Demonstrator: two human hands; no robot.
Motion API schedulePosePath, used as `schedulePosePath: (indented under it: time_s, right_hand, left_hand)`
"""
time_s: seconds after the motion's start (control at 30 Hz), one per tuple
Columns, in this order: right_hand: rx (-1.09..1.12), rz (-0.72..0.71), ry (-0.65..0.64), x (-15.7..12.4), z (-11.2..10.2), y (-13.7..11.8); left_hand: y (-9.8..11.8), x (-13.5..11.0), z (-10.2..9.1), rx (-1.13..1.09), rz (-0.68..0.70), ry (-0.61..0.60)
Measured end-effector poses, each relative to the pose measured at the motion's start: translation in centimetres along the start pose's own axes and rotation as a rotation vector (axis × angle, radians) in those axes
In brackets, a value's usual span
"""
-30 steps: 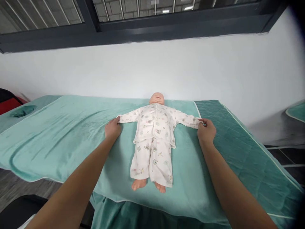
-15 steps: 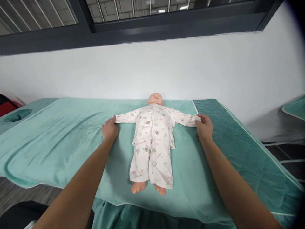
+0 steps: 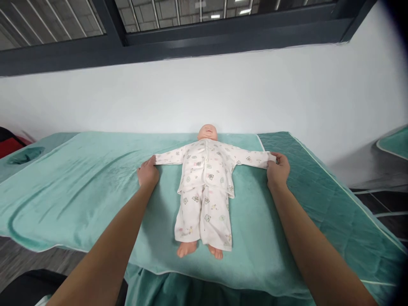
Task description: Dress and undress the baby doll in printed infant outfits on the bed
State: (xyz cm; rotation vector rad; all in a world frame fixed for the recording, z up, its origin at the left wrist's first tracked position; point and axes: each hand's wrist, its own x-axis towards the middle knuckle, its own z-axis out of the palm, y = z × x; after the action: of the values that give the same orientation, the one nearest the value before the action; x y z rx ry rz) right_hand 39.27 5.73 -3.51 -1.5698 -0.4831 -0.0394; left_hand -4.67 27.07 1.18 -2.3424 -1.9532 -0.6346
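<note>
A baby doll [image 3: 208, 132] lies on its back, its head toward the wall and its bare feet toward me. It wears a white printed pajama top [image 3: 208, 168] and matching pants [image 3: 204, 216]. My left hand [image 3: 148, 172] is closed on the end of the sleeve at the left of the view. At the other side, my right hand [image 3: 278, 170] pinches the cuff of the opposite sleeve [image 3: 253, 158]. Both sleeves are stretched out sideways. The doll's own hands are hidden.
Under the doll, a light green sheet [image 3: 95, 187] covers the bed. A darker quilted cover [image 3: 321, 204] shows at the right. Behind stands a white wall [image 3: 191, 93] below a dark window frame [image 3: 223, 36]. A red and black object [image 3: 9, 142] sits at the far left.
My right hand has moved outward to the right, and the sleeve it holds is now straighter and smoother. My left hand stays at its sleeve.
</note>
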Motion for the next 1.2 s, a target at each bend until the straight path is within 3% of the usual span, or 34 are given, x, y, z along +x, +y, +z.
schedulePosePath:
  time_s: [0.2,0.37,0.5,0.6,0.7,0.8,0.97,1.07,1.2]
  right_hand:
    - [0.013,-0.029,0.075,0.7,0.2,0.8]
    - [0.03,0.015,0.055,0.4,0.0,0.7]
    - [-0.02,0.032,0.034,-1.3,-1.2,-0.4]
    - [-0.056,0.019,0.009,-3.8,-2.8,-1.7]
    - [-0.103,-0.018,-0.063,-7.5,-4.6,-3.2]
    - [-0.13,-0.086,-0.266,-12.0,-6.0,-4.8]
    - [-0.211,-0.28,-0.612,-19.2,-7.6,-7.9]
    - [-0.208,-0.275,-0.763,-22.3,-8.8,-10.2]
    - [-0.233,-0.369,-0.976,-24.6,-10.2,-12.1]
  left_hand:
    - [0.2,-0.1,-0.1,-0.023,-0.029,0.018]
    - [0.3,-0.4,-0.2,-0.026,-0.026,0.035]
    - [0.2,-0.8,-0.7,-0.106,-0.039,0.003]
    - [0.0,-2.2,-1.2,-0.265,-0.057,0.062]
    - [0.0,-5.8,-1.6,-0.502,-0.083,0.138]
    - [0.3,-11.8,-2.3,-0.745,-0.088,0.078]
    - [0.9,-21.6,-4.2,-0.838,0.238,-0.095]
    - [0.6,-24.4,-5.0,-0.785,0.331,-0.183]
    - [0.7,-25.2,-5.3,-0.614,0.419,-0.173]
